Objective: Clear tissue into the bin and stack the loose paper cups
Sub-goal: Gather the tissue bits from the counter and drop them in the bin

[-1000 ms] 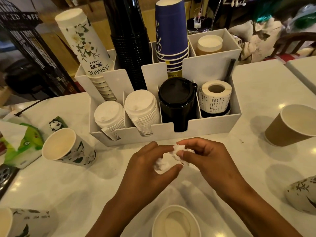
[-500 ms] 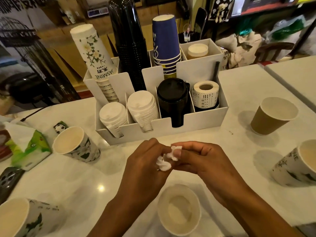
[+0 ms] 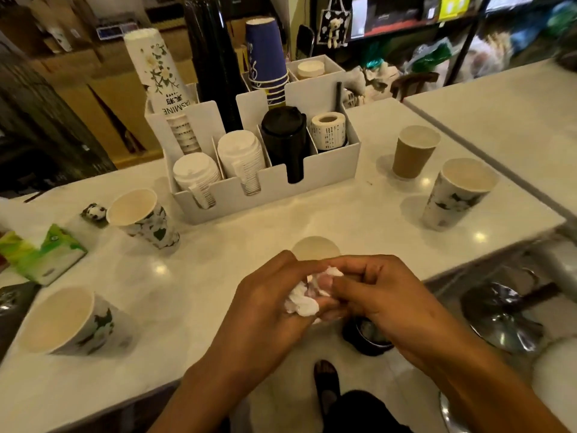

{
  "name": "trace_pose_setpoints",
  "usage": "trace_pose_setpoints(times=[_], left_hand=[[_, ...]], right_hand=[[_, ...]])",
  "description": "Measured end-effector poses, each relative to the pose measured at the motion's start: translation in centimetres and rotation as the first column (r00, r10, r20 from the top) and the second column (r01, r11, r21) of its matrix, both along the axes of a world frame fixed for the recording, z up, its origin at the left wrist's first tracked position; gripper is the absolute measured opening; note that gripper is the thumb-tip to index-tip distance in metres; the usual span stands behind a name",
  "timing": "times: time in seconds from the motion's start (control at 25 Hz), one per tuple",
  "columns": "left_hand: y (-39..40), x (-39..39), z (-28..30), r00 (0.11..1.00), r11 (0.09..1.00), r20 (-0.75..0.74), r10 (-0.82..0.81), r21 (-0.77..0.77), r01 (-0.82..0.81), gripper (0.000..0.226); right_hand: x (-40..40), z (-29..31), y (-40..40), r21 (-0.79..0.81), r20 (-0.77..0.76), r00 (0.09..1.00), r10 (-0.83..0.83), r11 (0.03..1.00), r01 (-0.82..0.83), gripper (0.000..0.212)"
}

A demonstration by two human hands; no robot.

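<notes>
I see both hands pressed together over the near edge of the white table (image 3: pixel 343 214), in front of the organiser (image 3: pixel 265 189), which I take as my landmark. The left hand (image 3: pixel 265 307) cups a crumpled white tissue (image 3: pixel 304 300) from below, fingers curled round it; the right hand (image 3: pixel 384 295) closes on the same wad from the other side, thumb and fingertips pinching its top. Both are closed on the tissue, none of it resting on the table.

Just behind the hands, between them and the organiser, I make out the rim of a white cup (image 3: pixel 315 248), mostly hidden by the knuckles. Left of the organiser and close to its front corner stands a flowered cup (image 3: pixel 142 218), upright, mouth open. Farther left and nearer me is a second flowered cup (image 3: pixel 71 323), also upright. Right of the organiser stands a brown cup (image 3: pixel 413 153), and beyond it, nearer the table's right edge, a third flowered cup (image 3: pixel 459 195). All loose cups stand apart from each other.

A green tissue pack (image 3: pixel 40 257) lies far left of the organiser. Below the table's edge, under my right hand, I see a dark round container (image 3: pixel 365 335) on the floor; I cannot tell if it is the bin.
</notes>
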State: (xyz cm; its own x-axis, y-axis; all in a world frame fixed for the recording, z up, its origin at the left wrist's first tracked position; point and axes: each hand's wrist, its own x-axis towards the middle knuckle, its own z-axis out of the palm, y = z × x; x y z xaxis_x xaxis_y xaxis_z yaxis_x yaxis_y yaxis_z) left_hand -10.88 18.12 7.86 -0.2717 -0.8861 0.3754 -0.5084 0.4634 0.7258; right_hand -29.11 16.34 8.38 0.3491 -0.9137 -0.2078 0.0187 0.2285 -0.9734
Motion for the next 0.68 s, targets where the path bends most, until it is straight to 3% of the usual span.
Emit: trace_pose_setpoints(times=[0.12,0.24,0.44,0.68], left_hand=[[4.5,0.7,-0.2,0.999,0.991,-0.007,0.053,0.122,-0.052,0.027],[7.8,1.4,-0.5,0.996,0.959,-0.061,0.064,0.281,-0.044,0.024],[10.6,1.0,-1.6,0.976,0.932,-0.217,-0.009,0.352,0.087,0.042],[11.9,-1.8,-4.2,0.937,0.861,-0.35,0.016,0.481,0.165,0.033]], right_hand=[[-0.2,-0.2,4.4,-0.001,-0.04,0.994,-0.105,0.994,0.106,0.022],[-0.8,-0.5,8.0,-0.065,-0.188,0.964,-0.186,0.982,0.177,0.026],[-2.8,-1.0,12.1,-0.148,-0.263,0.928,-0.262,0.962,0.23,0.032],[-7.8,-2.2,14.4,-0.174,-0.339,0.857,-0.387,0.922,0.347,0.034]])
